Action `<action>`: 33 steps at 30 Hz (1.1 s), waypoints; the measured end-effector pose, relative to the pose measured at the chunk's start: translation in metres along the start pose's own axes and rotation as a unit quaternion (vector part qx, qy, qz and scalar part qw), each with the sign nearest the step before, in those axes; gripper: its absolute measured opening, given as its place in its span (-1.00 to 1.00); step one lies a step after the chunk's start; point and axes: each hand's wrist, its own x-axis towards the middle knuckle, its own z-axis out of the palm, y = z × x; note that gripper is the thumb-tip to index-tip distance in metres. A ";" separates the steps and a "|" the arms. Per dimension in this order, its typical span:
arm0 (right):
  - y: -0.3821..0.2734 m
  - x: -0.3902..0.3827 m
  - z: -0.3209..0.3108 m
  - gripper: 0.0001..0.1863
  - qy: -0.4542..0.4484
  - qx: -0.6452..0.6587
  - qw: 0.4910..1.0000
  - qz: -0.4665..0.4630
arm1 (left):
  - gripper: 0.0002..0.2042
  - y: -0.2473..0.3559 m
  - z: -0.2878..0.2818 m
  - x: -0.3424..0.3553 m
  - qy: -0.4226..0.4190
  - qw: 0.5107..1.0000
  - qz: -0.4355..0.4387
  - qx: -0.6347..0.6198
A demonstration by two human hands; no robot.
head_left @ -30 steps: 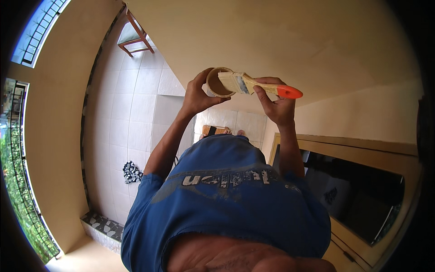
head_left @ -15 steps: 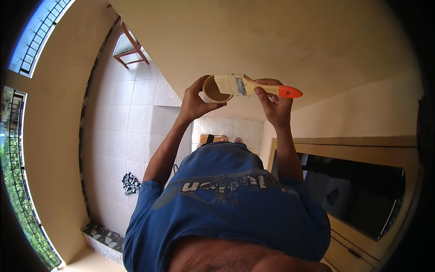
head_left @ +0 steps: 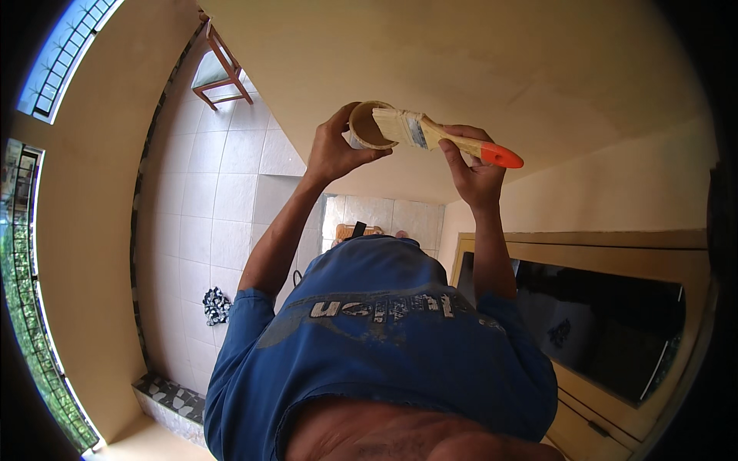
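My left hand (head_left: 336,148) grips a small round paint cup (head_left: 361,140) by its side, its mouth tipped toward the right. Cream-coloured paint coats the inside and rim. In my right hand (head_left: 477,176) is a wide flat paintbrush (head_left: 413,129) with a pale wooden handle and an orange-red end, pinched between thumb and fingers. The cream-coated bristles lie across the cup's mouth at its right rim. How much paint is in the cup I cannot tell.
A cream wall (head_left: 492,69) rises just beyond my hands. At far left stands a wooden chair (head_left: 221,73) on the tiled floor (head_left: 201,184). A black-and-white cloth (head_left: 217,306) lies on the tiles. To my right is a dark glass panel (head_left: 592,323) in a yellowish frame.
The brush and cup have shifted slightly upward in view. The brush has turned so its handle end points lower right, and its bristles sit a little further right over the cup.
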 end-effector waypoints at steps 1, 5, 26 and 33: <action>-0.002 0.001 -0.001 -0.81 -0.013 0.002 1.000 0.014 | -0.12 0.003 -0.001 0.000 -0.001 1.000 -0.001 -0.004; -0.008 0.002 -0.002 -0.81 -0.023 -0.003 0.999 0.023 | -0.14 0.007 -0.002 0.000 -0.012 1.000 -0.009 0.015; -0.026 0.008 0.004 -0.79 -0.023 -0.007 1.000 -0.002 | -0.13 0.019 -0.004 -0.004 0.008 1.000 0.000 0.003; -0.029 0.009 0.002 -0.81 -0.039 0.015 0.999 0.023 | -0.14 0.014 0.000 -0.008 0.015 1.000 0.009 0.001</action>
